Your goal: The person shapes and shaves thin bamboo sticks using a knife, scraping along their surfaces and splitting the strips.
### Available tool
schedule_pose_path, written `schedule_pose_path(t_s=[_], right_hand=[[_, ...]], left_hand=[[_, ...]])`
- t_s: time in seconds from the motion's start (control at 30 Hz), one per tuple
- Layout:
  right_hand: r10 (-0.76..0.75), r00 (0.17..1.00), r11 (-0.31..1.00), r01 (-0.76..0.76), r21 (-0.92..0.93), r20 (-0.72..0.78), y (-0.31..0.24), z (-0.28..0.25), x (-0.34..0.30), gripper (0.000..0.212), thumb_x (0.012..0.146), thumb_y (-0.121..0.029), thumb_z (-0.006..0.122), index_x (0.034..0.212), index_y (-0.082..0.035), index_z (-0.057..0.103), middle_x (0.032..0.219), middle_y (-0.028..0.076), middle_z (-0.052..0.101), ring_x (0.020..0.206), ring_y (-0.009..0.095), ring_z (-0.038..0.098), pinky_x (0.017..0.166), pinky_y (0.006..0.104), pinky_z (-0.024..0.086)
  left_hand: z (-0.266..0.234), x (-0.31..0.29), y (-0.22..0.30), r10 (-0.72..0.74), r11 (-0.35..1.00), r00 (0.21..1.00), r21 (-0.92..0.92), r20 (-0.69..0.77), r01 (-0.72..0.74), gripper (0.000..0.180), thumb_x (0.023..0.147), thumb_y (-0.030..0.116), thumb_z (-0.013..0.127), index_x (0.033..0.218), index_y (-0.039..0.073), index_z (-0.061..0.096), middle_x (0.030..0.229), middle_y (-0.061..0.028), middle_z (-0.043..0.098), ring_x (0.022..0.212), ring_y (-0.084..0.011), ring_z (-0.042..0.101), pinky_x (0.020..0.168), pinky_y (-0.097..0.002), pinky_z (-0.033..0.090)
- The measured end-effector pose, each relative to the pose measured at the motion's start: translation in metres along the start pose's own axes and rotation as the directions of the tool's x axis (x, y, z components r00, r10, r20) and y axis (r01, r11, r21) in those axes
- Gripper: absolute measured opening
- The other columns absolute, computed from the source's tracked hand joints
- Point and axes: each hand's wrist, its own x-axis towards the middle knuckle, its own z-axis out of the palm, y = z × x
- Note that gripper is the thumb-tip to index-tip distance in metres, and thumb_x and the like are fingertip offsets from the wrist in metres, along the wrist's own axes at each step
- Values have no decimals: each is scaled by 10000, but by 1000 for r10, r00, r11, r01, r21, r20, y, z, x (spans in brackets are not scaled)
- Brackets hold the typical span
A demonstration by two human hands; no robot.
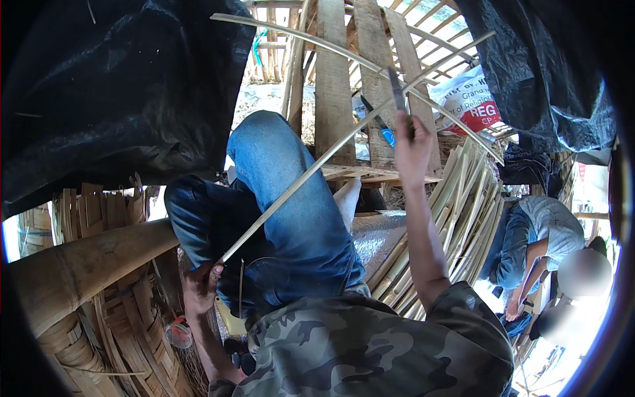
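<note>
My left hand, low at the left beside my bent knee, is closed on the near end of a long pale bamboo strip. The strip runs slantwise up over my jeans to the upper right. My right hand is wrapped round the handle of a knife, its dark blade pointing up and meeting the strip. Close to the blade, a second thin strip crosses the first and slopes down to the right; whether the two are joined I cannot tell.
Wooden planks stand ahead, with a blue-handled tool against them. A bundle of bamboo strips lies right of my arm. A thick bamboo pole and woven bamboo are at left. Another person bends over at right. Black sheeting hangs left.
</note>
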Motion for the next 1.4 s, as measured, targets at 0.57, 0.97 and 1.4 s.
schedule_pose_path(t_s=[0.57,0.97,1.4], right_hand=[[-271,907,958,286,1,322,-21,37,-107,318,916,-312,577,813,-14,616,626,163,604,586,332,605,591,439,462],[-244,932,945,291,-152,267,-5,45,-117,283,918,-307,581,869,-34,637,645,186,603,580,309,619,589,369,485],[-517,783,856,475,205,345,-34,41,-167,195,890,-222,619,811,-46,588,522,159,537,476,332,578,494,421,446]], left_hand=[[14,19,48,-18,999,999,44,40,16,359,910,323,614,727,15,631,483,-119,471,403,-215,410,439,-351,329],[14,24,75,-105,992,983,-56,152,115,418,931,357,578,720,0,635,479,-54,487,429,-110,440,440,-302,324],[22,23,66,-148,975,973,-136,180,174,427,935,349,576,671,14,592,453,-5,399,447,-65,347,430,-288,257]])
